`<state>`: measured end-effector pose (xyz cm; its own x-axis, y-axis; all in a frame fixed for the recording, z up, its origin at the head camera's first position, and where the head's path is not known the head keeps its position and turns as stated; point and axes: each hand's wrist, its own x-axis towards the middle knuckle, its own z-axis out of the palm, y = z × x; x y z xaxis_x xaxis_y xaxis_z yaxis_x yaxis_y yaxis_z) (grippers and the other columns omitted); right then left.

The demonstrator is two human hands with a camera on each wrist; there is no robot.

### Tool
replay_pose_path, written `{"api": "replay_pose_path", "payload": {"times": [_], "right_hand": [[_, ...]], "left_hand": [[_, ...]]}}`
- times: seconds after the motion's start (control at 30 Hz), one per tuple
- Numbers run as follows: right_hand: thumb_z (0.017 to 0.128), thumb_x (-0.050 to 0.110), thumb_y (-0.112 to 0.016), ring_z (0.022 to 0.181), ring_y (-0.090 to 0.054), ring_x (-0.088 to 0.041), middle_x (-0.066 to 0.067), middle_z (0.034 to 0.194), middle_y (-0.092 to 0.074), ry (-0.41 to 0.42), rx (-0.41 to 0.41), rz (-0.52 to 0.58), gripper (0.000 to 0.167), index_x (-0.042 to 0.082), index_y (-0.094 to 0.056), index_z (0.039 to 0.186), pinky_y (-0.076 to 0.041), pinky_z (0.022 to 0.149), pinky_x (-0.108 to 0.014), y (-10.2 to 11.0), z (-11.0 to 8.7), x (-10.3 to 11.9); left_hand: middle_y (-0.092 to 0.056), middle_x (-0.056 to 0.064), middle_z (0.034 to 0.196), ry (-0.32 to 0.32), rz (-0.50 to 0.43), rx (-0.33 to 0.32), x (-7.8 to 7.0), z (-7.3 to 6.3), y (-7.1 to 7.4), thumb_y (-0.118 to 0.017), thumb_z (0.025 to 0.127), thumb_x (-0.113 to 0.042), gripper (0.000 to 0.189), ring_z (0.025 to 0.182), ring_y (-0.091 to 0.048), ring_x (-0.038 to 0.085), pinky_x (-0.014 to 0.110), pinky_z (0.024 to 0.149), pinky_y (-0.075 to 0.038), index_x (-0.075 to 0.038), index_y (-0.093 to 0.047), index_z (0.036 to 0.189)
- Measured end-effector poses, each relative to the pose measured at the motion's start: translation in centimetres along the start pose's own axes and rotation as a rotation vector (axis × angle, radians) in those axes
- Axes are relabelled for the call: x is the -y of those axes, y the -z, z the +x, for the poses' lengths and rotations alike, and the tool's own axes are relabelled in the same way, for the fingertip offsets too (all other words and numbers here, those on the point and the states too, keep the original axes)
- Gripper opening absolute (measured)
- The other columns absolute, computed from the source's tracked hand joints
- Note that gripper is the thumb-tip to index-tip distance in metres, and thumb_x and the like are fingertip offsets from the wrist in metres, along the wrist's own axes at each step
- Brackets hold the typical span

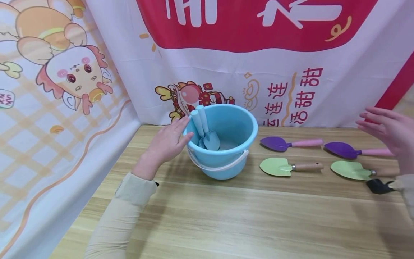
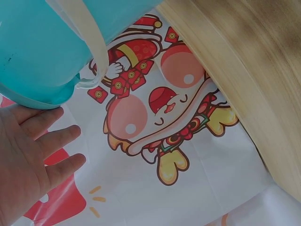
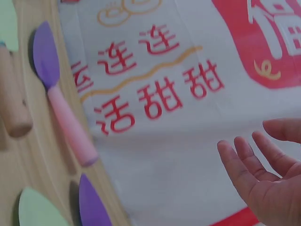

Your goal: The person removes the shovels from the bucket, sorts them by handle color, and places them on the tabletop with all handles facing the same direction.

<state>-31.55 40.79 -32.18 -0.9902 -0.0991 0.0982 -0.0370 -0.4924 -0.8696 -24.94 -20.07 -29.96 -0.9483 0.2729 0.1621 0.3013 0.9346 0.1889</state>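
Observation:
A light blue bucket (image 1: 223,162) with a white handle stands on the table. Two light blue trowels (image 1: 211,140) lean inside it, handles up against its left rim. My left hand (image 1: 168,140) is at the bucket's left side, fingers extended and touching the rim. Raised above the right end of the table, my right hand (image 1: 388,131) holds nothing, its fingers loosely spread. Beneath and left of it lie two purple trowels with pink handles, one nearer the bucket (image 3: 70,127). In front of those are two green trowels with wooden handles, including a left one (image 1: 276,167).
Behind the table (image 1: 226,219) hangs a white and red printed cloth (image 1: 207,63). Another printed cloth (image 1: 61,140) covers the left side. A small black object (image 1: 379,186) shows by the right cuff; its kind is unclear.

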Motion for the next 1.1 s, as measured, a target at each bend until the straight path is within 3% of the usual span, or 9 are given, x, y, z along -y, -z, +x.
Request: {"api": "replay_pose_path", "payload": {"times": [0.23, 0.5, 0.77, 1.1], "right_hand": [[0.100, 0.017, -0.065, 0.089, -0.074, -0.009, 0.006, 0.104, -0.075, -0.022, -0.020, -0.310, 0.017, 0.021, -0.073, 0.114, -0.059, 0.071, -0.020, -4.0, 0.2, 0.2], [0.101, 0.012, -0.065, 0.096, -0.074, -0.014, 0.000, 0.113, -0.073, -0.021, 0.067, -0.274, 0.024, 0.015, -0.072, 0.124, -0.060, 0.075, -0.025, -8.8, 0.8, 0.7], [0.101, 0.014, -0.066, 0.103, -0.071, -0.011, 0.002, 0.124, -0.067, -0.036, 0.159, -0.400, 0.032, 0.015, -0.068, 0.132, -0.059, 0.079, -0.023, -13.5, 0.9, 0.1], [0.105, 0.025, -0.061, 0.109, -0.068, -0.010, 0.006, 0.123, -0.068, -0.002, 0.258, -0.758, 0.034, 0.016, -0.062, 0.137, -0.056, 0.087, -0.022, -19.2, 0.4, -2.5]], "left_hand": [[-0.023, 0.010, 0.168, -0.021, 0.007, -0.003, 0.1, 0.0, 0.1, -0.038, 0.108, -0.051, 0.071, 0.155, -0.015, 0.035, 0.058, 0.121, -0.020, -0.009, -0.024, 0.164], [-0.022, 0.009, 0.169, -0.004, 0.010, 0.010, 0.0, 0.1, 0.1, -0.040, 0.108, -0.050, 0.071, 0.156, -0.013, 0.035, 0.062, 0.121, -0.017, -0.011, -0.023, 0.164], [-0.023, 0.010, 0.169, -0.013, 0.008, 0.006, 0.3, 0.3, -0.1, -0.042, 0.108, -0.047, 0.070, 0.155, -0.014, 0.035, 0.063, 0.120, -0.018, -0.010, -0.024, 0.164], [-0.022, 0.008, 0.169, -0.016, 0.017, 0.006, 0.6, 0.5, -0.2, -0.038, 0.107, -0.054, 0.072, 0.156, -0.014, 0.035, 0.062, 0.121, -0.018, -0.012, -0.023, 0.164]]}}
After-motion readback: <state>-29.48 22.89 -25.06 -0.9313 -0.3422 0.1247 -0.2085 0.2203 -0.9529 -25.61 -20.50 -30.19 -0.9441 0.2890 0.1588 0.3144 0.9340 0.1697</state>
